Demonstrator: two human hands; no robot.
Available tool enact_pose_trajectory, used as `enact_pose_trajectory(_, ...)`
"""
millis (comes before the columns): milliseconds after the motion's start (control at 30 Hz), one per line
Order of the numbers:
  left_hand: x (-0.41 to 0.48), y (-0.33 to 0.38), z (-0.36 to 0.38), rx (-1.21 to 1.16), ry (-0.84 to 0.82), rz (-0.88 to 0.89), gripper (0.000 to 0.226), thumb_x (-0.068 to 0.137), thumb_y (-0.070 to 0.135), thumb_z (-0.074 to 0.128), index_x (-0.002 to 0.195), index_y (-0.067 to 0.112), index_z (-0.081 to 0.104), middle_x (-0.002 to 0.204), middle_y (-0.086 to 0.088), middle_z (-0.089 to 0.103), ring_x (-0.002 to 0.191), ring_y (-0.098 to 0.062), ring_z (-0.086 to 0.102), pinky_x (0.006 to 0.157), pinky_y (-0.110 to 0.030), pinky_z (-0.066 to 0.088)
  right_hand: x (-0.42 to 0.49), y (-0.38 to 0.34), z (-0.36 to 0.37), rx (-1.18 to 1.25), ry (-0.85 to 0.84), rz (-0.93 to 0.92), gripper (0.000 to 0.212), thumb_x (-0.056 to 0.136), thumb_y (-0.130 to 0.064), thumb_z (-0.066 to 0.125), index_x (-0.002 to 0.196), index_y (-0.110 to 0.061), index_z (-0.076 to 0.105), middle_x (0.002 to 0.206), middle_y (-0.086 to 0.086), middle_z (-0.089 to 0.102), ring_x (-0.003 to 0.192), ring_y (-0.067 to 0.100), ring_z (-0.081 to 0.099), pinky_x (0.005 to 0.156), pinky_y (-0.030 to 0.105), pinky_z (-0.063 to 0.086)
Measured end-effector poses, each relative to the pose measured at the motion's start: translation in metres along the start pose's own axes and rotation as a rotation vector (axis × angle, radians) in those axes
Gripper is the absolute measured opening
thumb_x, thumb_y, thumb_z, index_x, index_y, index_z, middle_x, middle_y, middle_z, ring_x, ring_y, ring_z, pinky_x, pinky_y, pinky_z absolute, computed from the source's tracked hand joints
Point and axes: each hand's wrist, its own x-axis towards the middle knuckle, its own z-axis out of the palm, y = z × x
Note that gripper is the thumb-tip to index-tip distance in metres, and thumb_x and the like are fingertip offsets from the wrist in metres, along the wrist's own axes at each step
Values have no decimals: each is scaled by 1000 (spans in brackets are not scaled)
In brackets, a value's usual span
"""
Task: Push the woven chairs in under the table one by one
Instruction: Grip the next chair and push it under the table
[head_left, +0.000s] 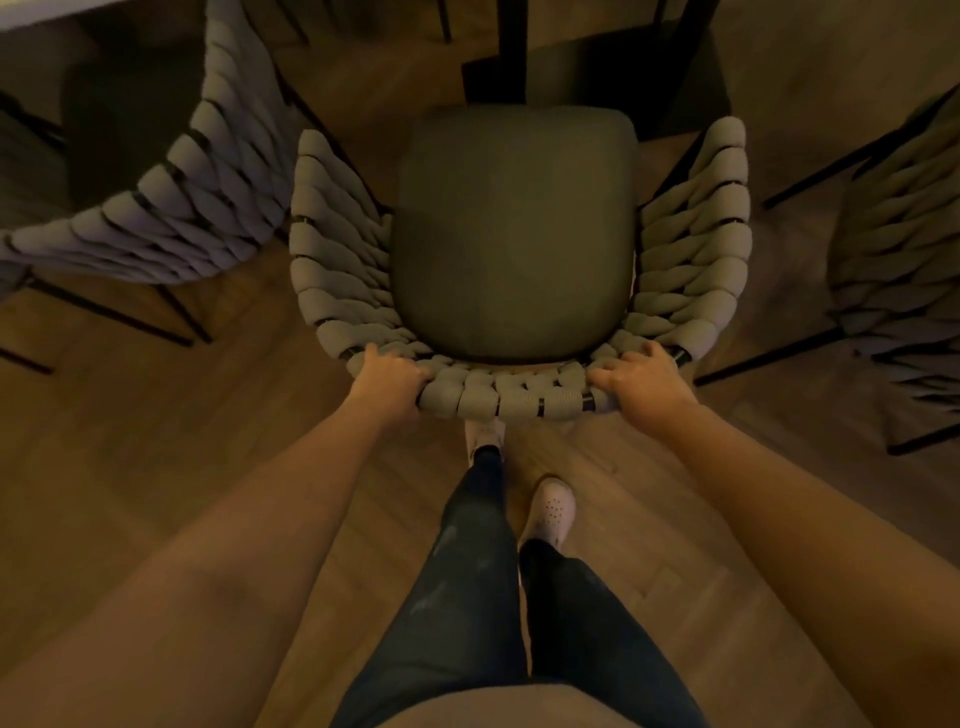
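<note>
A woven chair (514, 234) with a padded seat and thick braided back stands right in front of me, its seat pointing toward the table. My left hand (387, 376) grips the left part of the chair's curved back rail, fingers curled over the weave. My right hand (641, 376) grips the right part of the same rail. The table's white top edge (47, 10) shows only at the upper left corner, and its dark base (597, 67) stands beyond the seat.
A second woven chair (171, 208) stands close on the left, and a third woven chair (898, 260) on the right, both on thin black legs. The floor is wood. My legs and white shoes (550, 512) are right behind the middle chair.
</note>
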Motion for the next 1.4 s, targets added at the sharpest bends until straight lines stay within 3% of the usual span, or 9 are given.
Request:
enact_pose_trajectory(200,20,-10,-4,-76,45,-42,37,87,38,58,123,29,55,118,0,61,116,-23,51,96,-44,35,38,31,-23,-48,24,-37,32,92,-24,57,123,-31,50,120,-6,60,114,22,54,103,47,30)
enact_pose_trajectory(600,67,-58,-31,-155,63,-59,37,85,32,59,122,29,57,119,1,61,115,-24,52,96,-45,34,106,58,-82,-87,-21,-53,38,92,-31,57,128,-32,48,124,-6,60,118,20,52,101,42,31)
enact_pose_trajectory(1000,89,-108,-43,-143,51,-18,42,89,36,57,130,31,51,124,2,58,120,-23,50,97,-47,33,144,48,-107,-32,-17,-35,41,90,-24,58,129,-31,50,123,-4,60,126,23,46,117,56,12)
enact_pose_trajectory(1100,88,-113,-42,-205,37,54,49,88,46,59,133,30,49,127,1,57,120,-23,49,103,-48,31,143,47,-109,20,-90,-28,50,88,-32,60,135,-35,46,135,-4,52,136,23,34,118,59,6)
enact_pose_trajectory(1167,84,-116,-39,-352,72,112,67,82,67,56,137,29,48,132,1,57,126,-21,48,112,-50,21,143,49,-114,86,-191,-15,62,86,-48,59,143,-36,40,150,-4,38,147,22,16,117,57,-2)
enact_pose_trajectory(1233,79,-121,-34,-504,171,121,90,74,87,29,135,26,54,136,1,56,136,-18,40,118,-50,3,143,50,-119,254,-230,28,57,92,-51,48,145,-35,39,156,-4,29,149,20,5,118,53,-5)
enact_pose_trajectory(1300,78,-125,-26,-623,298,19,95,75,86,19,128,20,62,138,-3,56,142,-21,32,119,-48,-3,141,50,-117,509,-75,146,49,94,-43,35,139,-30,50,154,0,35,149,21,10,119,49,-1)
enact_pose_trajectory(1367,79,-130,-22,-685,451,-215,73,86,66,42,130,11,60,146,-12,46,146,-29,22,119,-49,2,138,45,-111,624,230,385,56,88,-42,35,138,-22,51,153,10,34,147,27,15,118,49,5)
enact_pose_trajectory(1400,80,-132,-20,-709,515,-360,66,88,51,54,137,7,53,152,-17,35,147,-32,16,119,-48,3,137,42,-107,649,350,543,58,88,-38,44,143,-19,43,155,14,27,147,30,13,118,49,6)
